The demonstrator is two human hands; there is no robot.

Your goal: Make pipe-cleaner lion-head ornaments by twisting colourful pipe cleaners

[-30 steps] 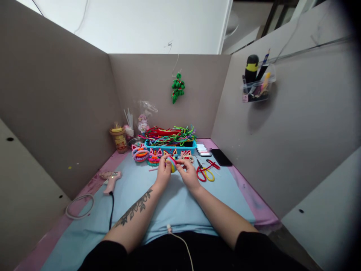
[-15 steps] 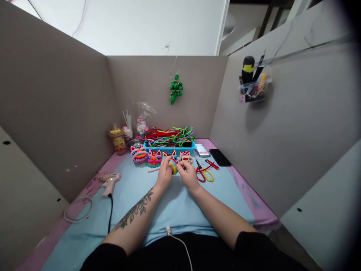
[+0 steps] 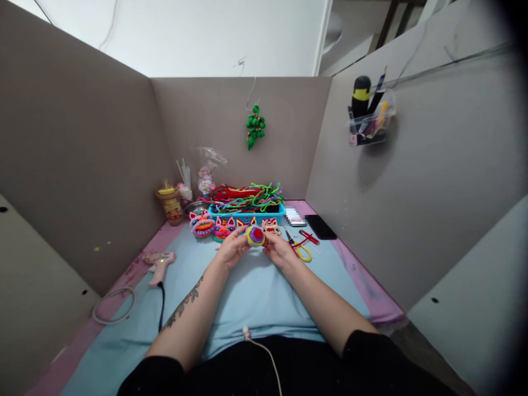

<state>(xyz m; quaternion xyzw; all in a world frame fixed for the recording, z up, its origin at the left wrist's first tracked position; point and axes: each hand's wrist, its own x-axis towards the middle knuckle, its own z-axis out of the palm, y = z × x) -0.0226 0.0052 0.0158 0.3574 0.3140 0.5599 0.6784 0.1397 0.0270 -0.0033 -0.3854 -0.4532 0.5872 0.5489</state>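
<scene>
Between my two hands is a small round piece coiled from fuzzy pipe cleaners (image 3: 255, 236), with a red centre, a purple ring and yellow and pale outer rings facing up. My left hand (image 3: 233, 247) grips its left edge with fingers and thumb. On the opposite edge, my right hand (image 3: 278, 247) pinches it with the fingertips. Just beyond my hands stands a row of colourful pipe-cleaner animal heads, among them a pink and purple one (image 3: 202, 224) and a pink and orange one (image 3: 224, 229).
A blue basket (image 3: 247, 216) heaped with pipe cleaners (image 3: 243, 197) stands behind the heads. Scissors (image 3: 304, 253), red-handled pliers (image 3: 309, 237) and a black phone (image 3: 320, 227) lie on the right. At left are a pink glue gun (image 3: 162, 268) and a lidded cup (image 3: 171, 205).
The coiled piece has been turned so its red and purple face shows. My hands have moved apart to its two sides, the left one opening out somewhat leftward.
</scene>
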